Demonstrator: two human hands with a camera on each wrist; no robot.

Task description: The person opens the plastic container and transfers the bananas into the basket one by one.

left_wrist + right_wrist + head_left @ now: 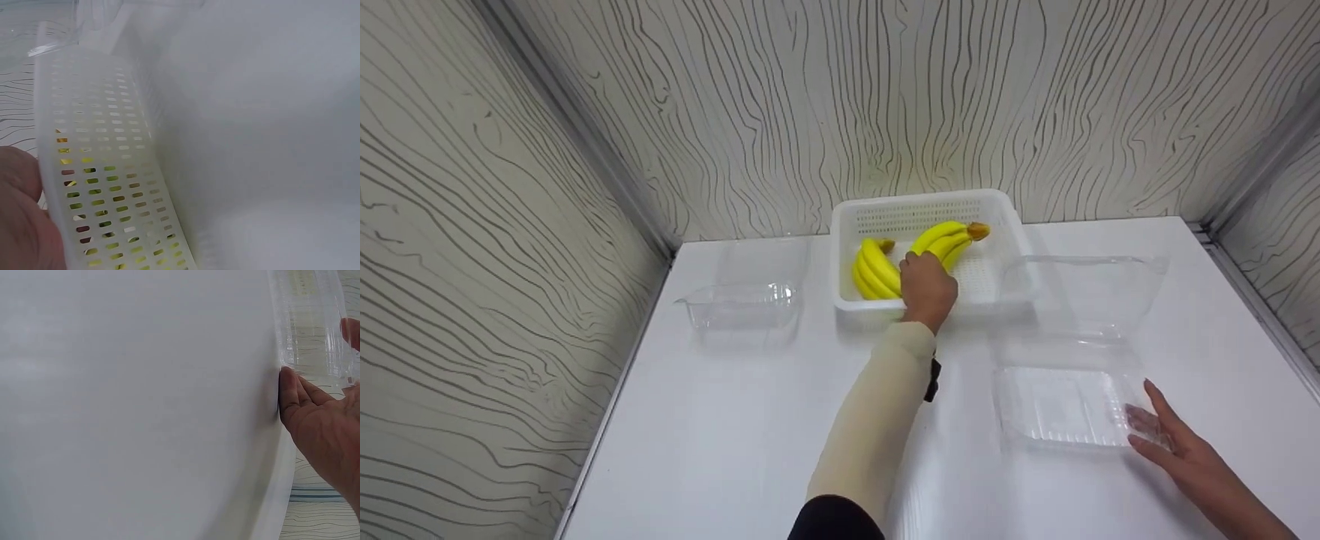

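Note:
In the head view my left hand reaches over the near side of a white perforated basket. Its curled fingers grip the near end of a bunch of yellow bananas, whose brown stem points to the back right. Another banana bunch lies to the left in the basket. On the right, a clear plastic clamshell container sits on the table with its lid raised. My right hand holds that container's right end, thumb at the near corner and index finger farther back. The right wrist view shows other fingers low against its end.
A second clear plastic container, its lid up, stands left of the basket. The white table is bounded by wood-grain-patterned panels at the back and sides. The raised lid overlaps the basket's right side in the head view.

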